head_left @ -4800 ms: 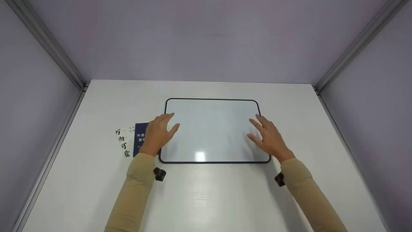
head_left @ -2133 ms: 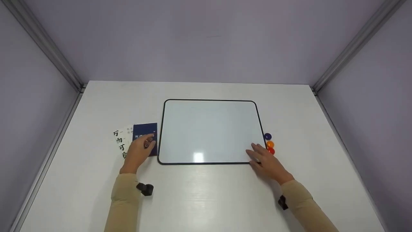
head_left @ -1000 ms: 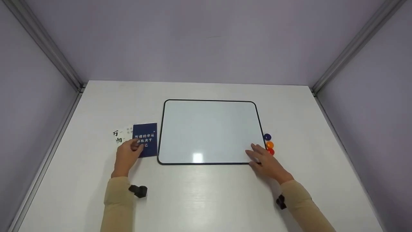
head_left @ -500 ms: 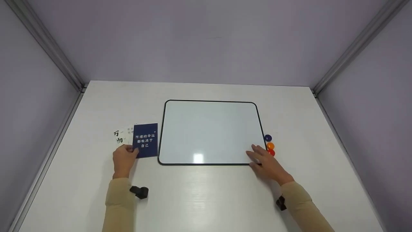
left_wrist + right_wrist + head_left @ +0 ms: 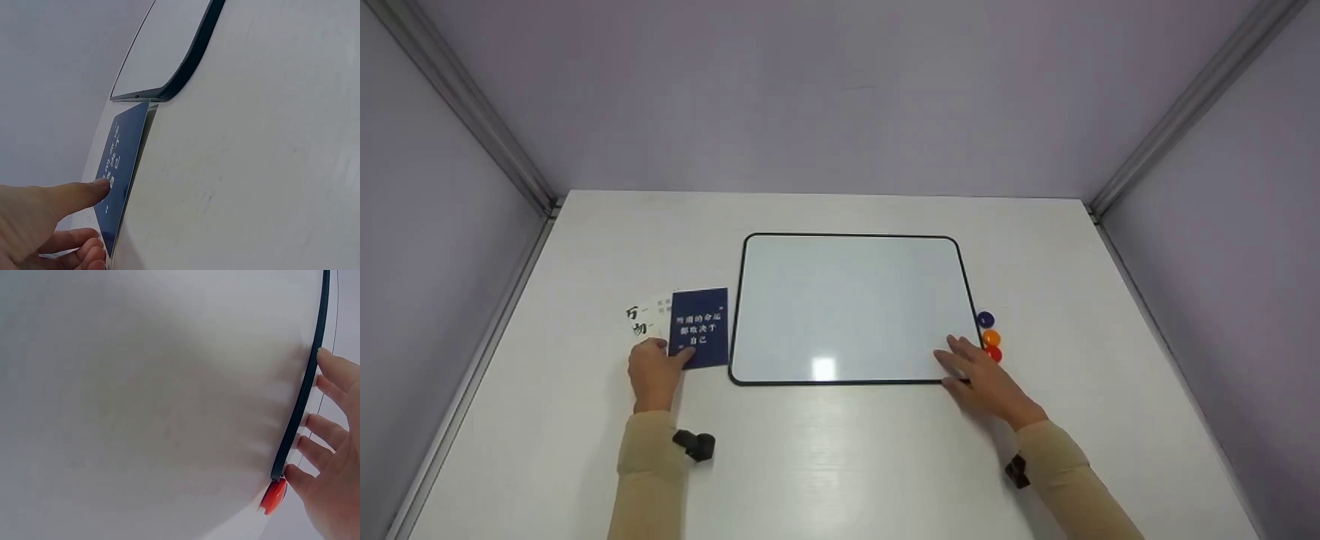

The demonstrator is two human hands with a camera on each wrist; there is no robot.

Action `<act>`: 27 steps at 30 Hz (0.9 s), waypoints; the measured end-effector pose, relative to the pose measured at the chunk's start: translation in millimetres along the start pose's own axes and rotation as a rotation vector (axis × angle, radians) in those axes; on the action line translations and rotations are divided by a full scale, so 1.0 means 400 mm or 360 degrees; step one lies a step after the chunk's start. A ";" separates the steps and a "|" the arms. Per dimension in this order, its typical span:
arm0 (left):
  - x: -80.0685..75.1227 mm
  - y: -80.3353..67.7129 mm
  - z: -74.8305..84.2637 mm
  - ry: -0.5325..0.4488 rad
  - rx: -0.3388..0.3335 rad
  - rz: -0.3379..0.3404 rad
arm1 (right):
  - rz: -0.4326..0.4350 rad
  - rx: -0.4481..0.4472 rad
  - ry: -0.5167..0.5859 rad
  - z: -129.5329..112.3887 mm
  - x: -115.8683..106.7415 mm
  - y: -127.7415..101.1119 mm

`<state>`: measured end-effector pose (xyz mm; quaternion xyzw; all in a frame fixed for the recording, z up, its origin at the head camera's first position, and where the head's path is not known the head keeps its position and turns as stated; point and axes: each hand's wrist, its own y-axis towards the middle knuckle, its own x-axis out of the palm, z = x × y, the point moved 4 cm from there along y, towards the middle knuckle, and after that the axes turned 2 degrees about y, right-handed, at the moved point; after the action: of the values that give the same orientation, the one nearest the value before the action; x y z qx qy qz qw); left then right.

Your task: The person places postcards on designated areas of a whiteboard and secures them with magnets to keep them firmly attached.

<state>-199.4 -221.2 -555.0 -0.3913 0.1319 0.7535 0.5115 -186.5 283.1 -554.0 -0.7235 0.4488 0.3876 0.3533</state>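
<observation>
Cards left of whiteboard; magnets right; all on table.

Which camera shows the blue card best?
The head view: the whole blue card lies flat beside the whiteboard, white writing facing up. The left wrist view shows it edge-on, with the left hand pinching its corner. The right wrist view misses it.
</observation>
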 end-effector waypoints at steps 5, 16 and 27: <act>0.001 -0.008 0.007 -0.0014 0.0007 0.0022 | 0.0013 -0.0039 -0.0016 -0.004 0.002 -0.004; -0.016 -0.020 0.015 0.0074 0.0049 0.0087 | 0.0014 -0.0090 -0.0060 -0.015 0.002 -0.008; -0.010 -0.025 0.003 -0.0112 -0.0102 0.0033 | -0.0026 -0.0084 -0.0104 -0.003 0.014 -0.013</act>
<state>-190.5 -218.7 -549.1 -0.3793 0.0935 0.7760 0.4952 -179.7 281.7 -557.4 -0.7232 0.4208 0.4198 0.3517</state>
